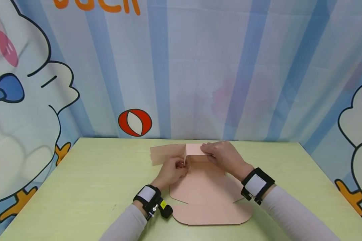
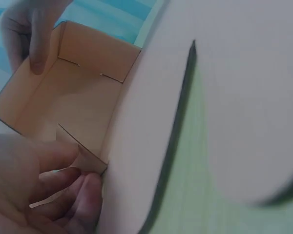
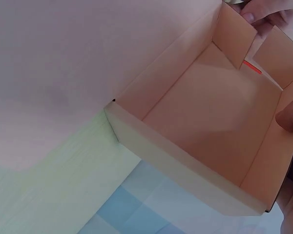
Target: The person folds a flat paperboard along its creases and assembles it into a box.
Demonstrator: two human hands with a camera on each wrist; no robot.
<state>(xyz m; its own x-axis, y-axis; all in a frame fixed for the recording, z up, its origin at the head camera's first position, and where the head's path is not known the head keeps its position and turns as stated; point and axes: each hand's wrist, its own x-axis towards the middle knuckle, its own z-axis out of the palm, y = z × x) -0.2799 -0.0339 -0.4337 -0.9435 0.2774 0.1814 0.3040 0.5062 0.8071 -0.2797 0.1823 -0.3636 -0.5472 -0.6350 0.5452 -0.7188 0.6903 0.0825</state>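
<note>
A partly folded pink cardboard box [image 1: 209,187] lies on the table, its lid panel spread flat toward me. At its left corner my left hand [image 1: 171,172] pinches a small corner flap [image 3: 233,31] between thumb and fingers. My right hand [image 1: 224,155] grips the far wall [image 3: 273,161] at the right, thumb inside and fingers outside. An unfolded side panel [image 1: 168,153] sticks out to the left behind my left hand. In the left wrist view, the opposite end wall [image 2: 100,53] stands upright. The fingertips of my right hand's outer fingers are partly hidden by the box.
The pale yellow-green table [image 1: 108,174] extends on both sides of the box. Behind it hangs a blue striped cloth [image 1: 196,73] with cartoon ducks and a red-and-white ball [image 1: 135,123]. Each wrist wears a black strap, and a small black camera [image 1: 165,209] protrudes from the left one.
</note>
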